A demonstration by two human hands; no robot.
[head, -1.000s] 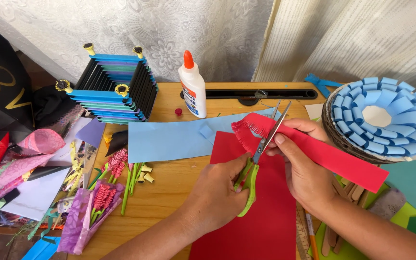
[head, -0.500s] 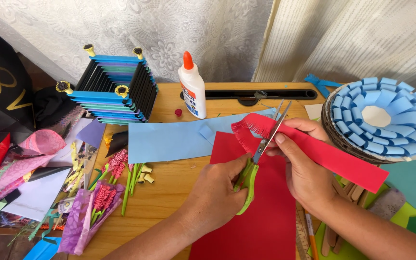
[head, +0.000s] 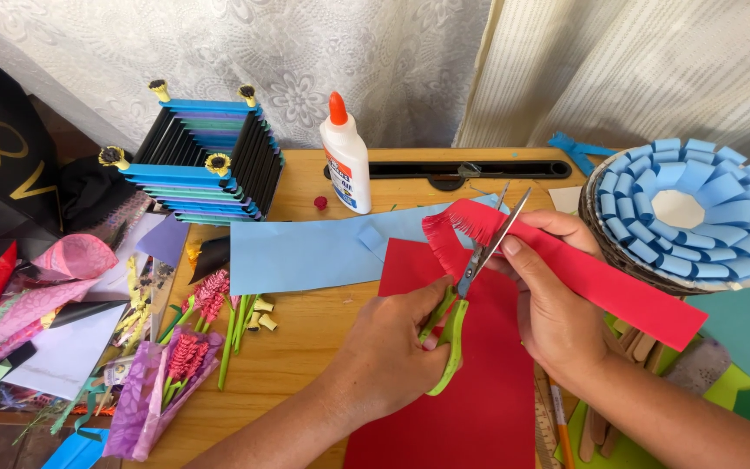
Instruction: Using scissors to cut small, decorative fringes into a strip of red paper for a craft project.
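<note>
The left hand (head: 392,347) grips green-handled scissors (head: 470,287); the right hand (head: 557,304) pinches the red paper strip (head: 601,282). Best to keep the strip taut and cuts parallel, blades pointing toward one o'clock.

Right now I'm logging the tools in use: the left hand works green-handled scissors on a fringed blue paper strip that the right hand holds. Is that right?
Not quite. The head view shows the left hand working the green-handled scissors, but the fringed paper strip held by the right hand is red, not blue.

Red fringed paper strip (head: 583,274), green-handled scissors (head: 462,304), light blue sheet (head: 305,252), white orange-capped glue bottle (head: 345,156)
</note>
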